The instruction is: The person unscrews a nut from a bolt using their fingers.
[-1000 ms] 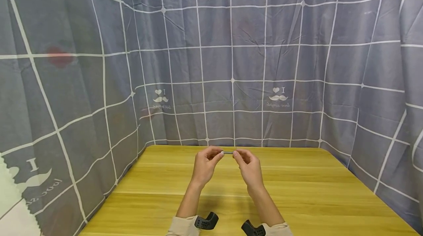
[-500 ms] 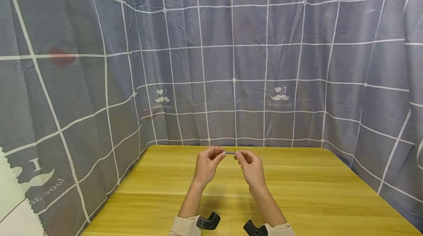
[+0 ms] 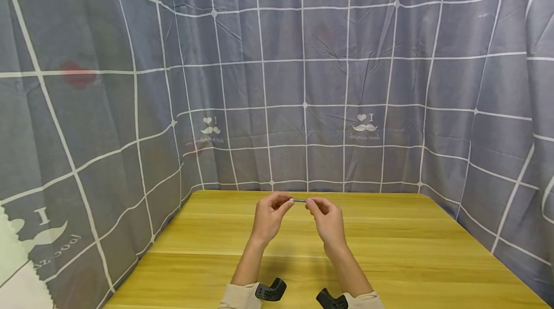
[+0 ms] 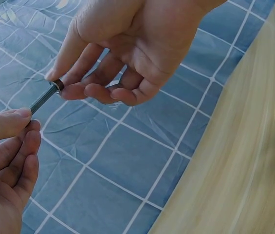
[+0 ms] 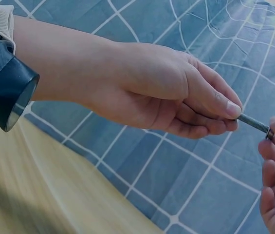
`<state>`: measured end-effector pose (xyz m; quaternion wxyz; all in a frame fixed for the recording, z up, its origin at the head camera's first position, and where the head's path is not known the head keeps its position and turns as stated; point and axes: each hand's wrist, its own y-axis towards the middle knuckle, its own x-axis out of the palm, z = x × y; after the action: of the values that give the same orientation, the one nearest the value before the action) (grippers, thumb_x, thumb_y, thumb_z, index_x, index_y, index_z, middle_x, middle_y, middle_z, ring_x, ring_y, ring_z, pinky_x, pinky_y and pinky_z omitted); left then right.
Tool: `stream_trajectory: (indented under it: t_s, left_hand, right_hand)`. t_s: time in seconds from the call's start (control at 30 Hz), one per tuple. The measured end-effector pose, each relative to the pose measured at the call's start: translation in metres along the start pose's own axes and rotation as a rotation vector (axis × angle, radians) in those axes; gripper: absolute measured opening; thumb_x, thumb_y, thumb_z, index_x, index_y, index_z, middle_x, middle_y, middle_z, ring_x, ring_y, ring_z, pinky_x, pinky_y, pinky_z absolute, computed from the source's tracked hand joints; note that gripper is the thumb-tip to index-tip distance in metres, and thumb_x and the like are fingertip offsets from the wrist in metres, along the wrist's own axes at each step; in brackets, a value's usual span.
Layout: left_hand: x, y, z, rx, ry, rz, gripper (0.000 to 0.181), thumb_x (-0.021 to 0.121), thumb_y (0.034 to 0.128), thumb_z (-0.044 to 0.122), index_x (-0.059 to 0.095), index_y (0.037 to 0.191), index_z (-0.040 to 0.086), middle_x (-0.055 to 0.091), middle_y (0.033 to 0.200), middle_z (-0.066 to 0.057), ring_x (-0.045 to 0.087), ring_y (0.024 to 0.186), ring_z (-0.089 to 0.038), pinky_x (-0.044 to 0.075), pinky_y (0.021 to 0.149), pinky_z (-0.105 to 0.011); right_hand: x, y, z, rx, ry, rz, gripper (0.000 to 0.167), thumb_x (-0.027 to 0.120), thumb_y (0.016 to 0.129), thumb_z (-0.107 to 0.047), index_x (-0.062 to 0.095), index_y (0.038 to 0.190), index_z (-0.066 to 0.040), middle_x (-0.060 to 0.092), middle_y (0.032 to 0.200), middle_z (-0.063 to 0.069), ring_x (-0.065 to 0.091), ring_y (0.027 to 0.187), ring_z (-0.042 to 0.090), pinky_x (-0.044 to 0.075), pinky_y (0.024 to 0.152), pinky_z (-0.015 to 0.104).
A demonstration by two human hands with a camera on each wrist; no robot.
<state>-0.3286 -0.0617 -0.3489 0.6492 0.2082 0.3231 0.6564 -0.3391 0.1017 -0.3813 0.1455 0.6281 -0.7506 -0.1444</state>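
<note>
A thin grey threaded bolt (image 3: pixel 299 200) spans the gap between two hands, lying almost level above the far part of the table. Its thread shows clearly in the left wrist view, where the bolt (image 4: pixel 42 99) has a ring-like nut or head at one end; which of these it is I cannot tell. My left hand (image 3: pixel 267 218) pinches the threaded end between thumb and fingers, hiding its tip. The ringed end is pinched by my right hand (image 3: pixel 330 222), its other fingers loosely curled below in the left wrist view.
Beneath the hands is a yellow wood-grain table (image 3: pixel 207 237). A grey curtain (image 3: pixel 285 83) with white grid lines surrounds its back and sides. Black wrist devices sit on both forearms, such as the left wrist device (image 3: pixel 271 290), over beige sleeves (image 3: pixel 241 296).
The head view sways slightly and returns. Both hands keep their pinch on the bolt; the right fingers shift a little at its end.
</note>
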Motion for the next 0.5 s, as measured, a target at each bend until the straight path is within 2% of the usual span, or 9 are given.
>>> stream_trajectory:
  t_s: [0.2, 0.4, 0.5]
  left_hand:
    - [-0.0012, -0.0007, -0.0003, -0.003, 0.002, 0.01, 0.008, 0.071, 0.093, -0.009, 0.072, 0.1, -0.011, 0.073, 0.095, -0.022, 0.071, 0.086, -0.037, 0.054, 0.077, -0.027]
    - [-0.0006, 0.0003, -0.0006, 0.007, 0.008, 0.008, 0.007, 0.072, 0.0927, -0.008, 0.073, 0.1, -0.009, 0.074, 0.095, -0.021, 0.071, 0.086, -0.035, 0.055, 0.077, -0.028]
    - [-0.0002, 0.0006, 0.0, 0.01, 0.009, 0.004, 0.007, 0.071, 0.0929, -0.008, 0.073, 0.1, -0.01, 0.074, 0.095, -0.021, 0.071, 0.085, -0.036, 0.055, 0.077, -0.029]
  right_hand:
    - [0.0009, -0.0004, -0.001, -0.023, 0.031, -0.026, 0.026, 0.071, 0.1, -0.011, 0.071, 0.122, 0.003, 0.071, 0.116, 0.018, 0.065, 0.106, 0.024, 0.047, 0.097, 0.043]
    - [0.0004, -0.0001, -0.0013, -0.033, 0.05, -0.005, 0.022, 0.072, 0.1, -0.014, 0.073, 0.117, -0.001, 0.073, 0.112, 0.014, 0.064, 0.1, 0.02, 0.048, 0.087, 0.036]
    - [-0.0002, 0.0004, -0.0017, -0.053, 0.062, -0.005, 0.022, 0.072, 0.1, -0.011, 0.072, 0.119, 0.0, 0.071, 0.114, 0.014, 0.064, 0.099, 0.021, 0.048, 0.087, 0.033]
